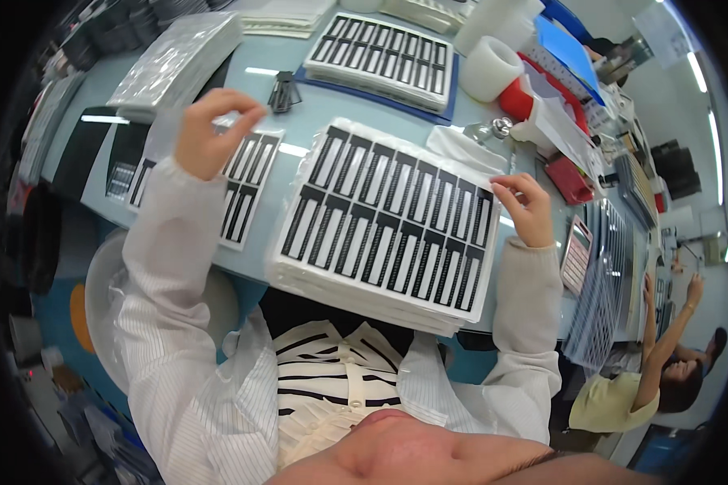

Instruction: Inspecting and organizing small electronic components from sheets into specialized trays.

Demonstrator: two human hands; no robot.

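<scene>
A stack of white trays (453, 317) lies in front of me on the table. Its top tray bears two rows of black strips (356, 206) with white bars. My left hand (210, 129) hovers to the left of the stack, thumb and forefinger drawn together; anything between them is too small to make out. Beneath it lies a narrower white tray of similar strips (247, 182). At the stack's far right corner is my right hand (530, 212), closed in a pinch beside the tray's edge. What its fingertips hold, if anything, cannot be made out.
Another stack of filled trays (380, 61) rests on a blue board behind. Small dark pieces (283, 93) lie near my left hand. Plastic-wrapped packs (174, 61) stand far left. White rolls (491, 69), a white cloth (465, 149) and a pink calculator (577, 255) are rightward. A co-worker (623, 400) sits right.
</scene>
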